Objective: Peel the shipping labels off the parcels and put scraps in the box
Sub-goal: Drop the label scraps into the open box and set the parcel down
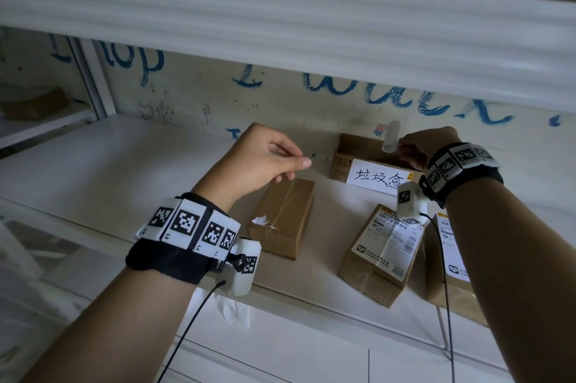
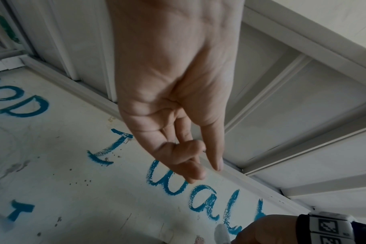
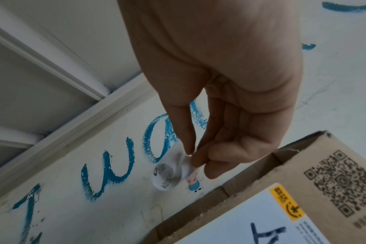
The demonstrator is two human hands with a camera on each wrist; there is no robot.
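Observation:
My right hand (image 1: 402, 145) pinches a curled white peeled label (image 1: 391, 136) between thumb and fingers, above the back edge of the open cardboard scrap box (image 1: 339, 164). The right wrist view shows the same pinch (image 3: 191, 156) on the rolled label (image 3: 169, 173), just left of the box (image 3: 303, 165). My left hand (image 1: 299, 158) hovers above a bare brown parcel (image 1: 283, 214) with white label remnants; its fingers (image 2: 198, 176) are loosely curled and hold nothing. A parcel with a full label (image 1: 380, 251) lies at the front right.
Another labelled parcel (image 1: 452, 258) sits at the far right edge. A white handwritten sign (image 1: 374, 177) covers the scrap box front. A white upper shelf edge (image 1: 280, 24) hangs overhead. The back wall (image 1: 218, 92) carries blue painted writing.

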